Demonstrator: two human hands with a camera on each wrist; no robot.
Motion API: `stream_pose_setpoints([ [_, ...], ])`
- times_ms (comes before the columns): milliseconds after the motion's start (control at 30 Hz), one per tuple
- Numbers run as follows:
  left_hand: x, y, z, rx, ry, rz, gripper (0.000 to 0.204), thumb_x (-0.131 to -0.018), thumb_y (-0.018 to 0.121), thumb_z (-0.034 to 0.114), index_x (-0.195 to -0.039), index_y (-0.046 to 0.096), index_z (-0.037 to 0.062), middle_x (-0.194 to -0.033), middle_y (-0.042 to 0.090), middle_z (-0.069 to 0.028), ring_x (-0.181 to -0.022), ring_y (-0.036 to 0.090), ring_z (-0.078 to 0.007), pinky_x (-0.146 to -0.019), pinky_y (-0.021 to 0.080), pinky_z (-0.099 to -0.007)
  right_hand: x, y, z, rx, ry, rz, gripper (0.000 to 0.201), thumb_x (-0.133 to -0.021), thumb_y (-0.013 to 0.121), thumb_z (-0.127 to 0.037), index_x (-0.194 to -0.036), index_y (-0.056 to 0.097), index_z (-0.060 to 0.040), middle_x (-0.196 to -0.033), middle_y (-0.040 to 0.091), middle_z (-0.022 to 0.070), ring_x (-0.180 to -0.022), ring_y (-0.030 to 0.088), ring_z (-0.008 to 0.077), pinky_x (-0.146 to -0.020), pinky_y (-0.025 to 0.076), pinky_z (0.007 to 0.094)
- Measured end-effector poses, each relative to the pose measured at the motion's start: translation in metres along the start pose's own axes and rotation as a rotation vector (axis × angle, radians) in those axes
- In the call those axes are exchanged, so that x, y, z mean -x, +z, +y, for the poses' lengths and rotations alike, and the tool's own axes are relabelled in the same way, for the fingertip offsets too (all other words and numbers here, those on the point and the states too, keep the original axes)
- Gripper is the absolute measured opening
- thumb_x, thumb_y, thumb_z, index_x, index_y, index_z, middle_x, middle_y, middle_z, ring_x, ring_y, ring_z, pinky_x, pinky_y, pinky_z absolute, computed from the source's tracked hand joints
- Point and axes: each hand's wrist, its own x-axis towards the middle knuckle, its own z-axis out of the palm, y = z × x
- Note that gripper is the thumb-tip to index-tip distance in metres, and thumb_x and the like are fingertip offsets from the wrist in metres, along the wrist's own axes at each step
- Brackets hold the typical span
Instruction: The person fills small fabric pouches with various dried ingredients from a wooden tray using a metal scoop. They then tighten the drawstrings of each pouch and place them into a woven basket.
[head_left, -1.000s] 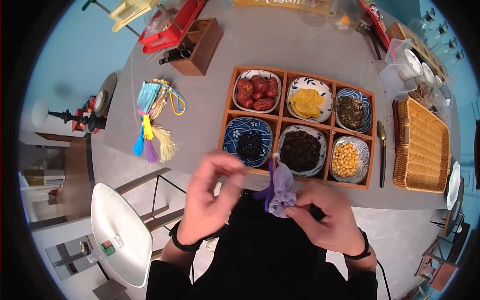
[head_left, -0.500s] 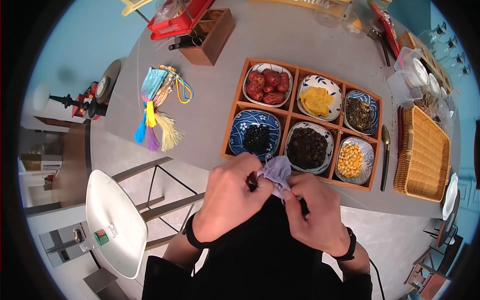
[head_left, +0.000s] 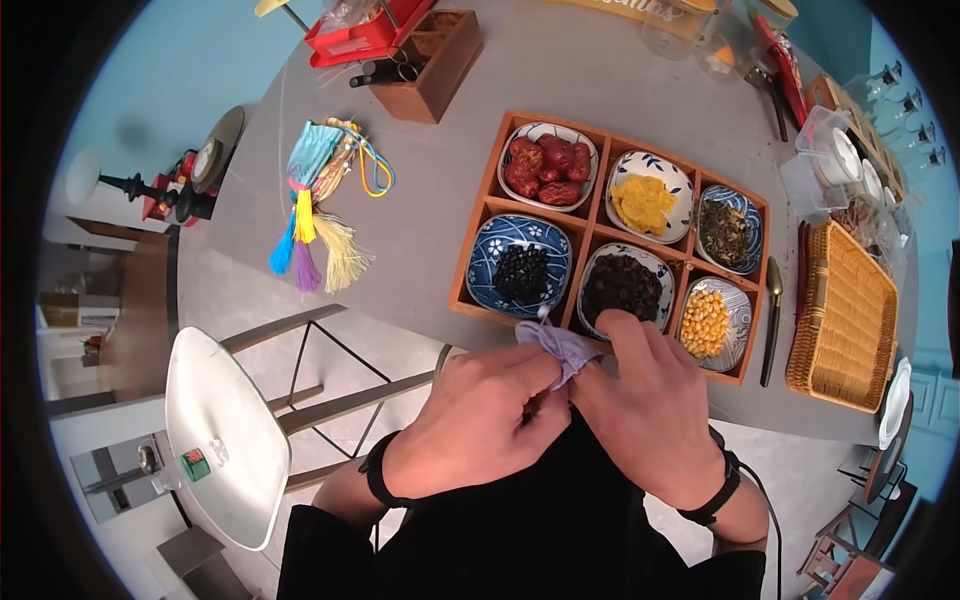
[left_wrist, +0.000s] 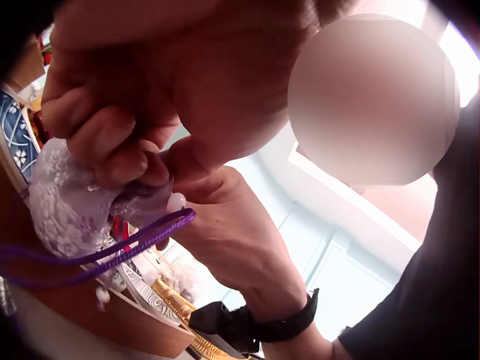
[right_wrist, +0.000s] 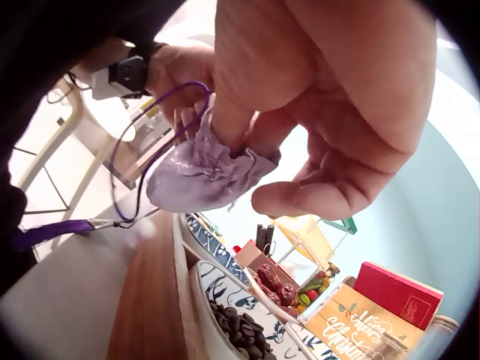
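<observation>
A small lilac drawstring pouch (head_left: 562,348) with a purple cord (left_wrist: 127,251) and white beads is held up between both hands, just off the near edge of the divided wooden tray. The left hand (head_left: 485,420) pinches the gathered fabric, its fingers curled at the pouch mouth in the left wrist view. From the other side, the right hand (head_left: 650,410) has its thumb in the ruffled mouth and another finger against the rim, as the right wrist view shows. Its index finger stands off the cloth. What lies inside the pouch is hidden.
The wooden tray (head_left: 458,285) holds patterned dishes of red dates (head_left: 545,168), yellow pieces (head_left: 645,203), dried leaves (head_left: 728,232), black beans (head_left: 523,273), dark brown pieces (head_left: 620,285) and corn kernels (head_left: 703,323). Tasselled pouches (head_left: 318,165) lie left; a spoon (head_left: 773,320) and wicker basket (head_left: 843,320) stand right.
The left hand came in from the left, apart from the pouch, and now grips it. The right thumb has moved into the pouch mouth. The head view has shifted slightly.
</observation>
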Motion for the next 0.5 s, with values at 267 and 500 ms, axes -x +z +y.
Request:
stream_pose_setpoints([
  [267,0.01,0.002,-0.011,-0.133,0.063,0.168,0.026,-0.072,0.075,0.011,-0.09,0.058,0.0026,-0.093,0.06,-0.0159,-0.082,0.062,-0.0358,-0.066,0.05,-0.039,-0.015,-0.024,-0.009,0.105,0.05,-0.229,0.015,-0.073,0.065,-0.015,-0.078,0.058,-0.003,-0.09,0.046,0.0092,-0.075,0.055,0.0177,-0.054,0.045,0.0271],
  [500,0.006,-0.004,-0.033,0.194,0.201,0.013,0.098,-0.055,0.091,0.018,-0.136,0.038,0.0048,-0.134,0.045,-0.0181,-0.118,0.051,-0.0356,-0.098,0.044,-0.0404,-0.027,-0.033,-0.027,-0.135,0.003,-0.242,0.016,-0.074,0.061,-0.007,-0.085,0.055,0.0036,-0.094,0.045,0.0131,-0.078,0.059,0.0194,-0.053,0.051,0.0279],
])
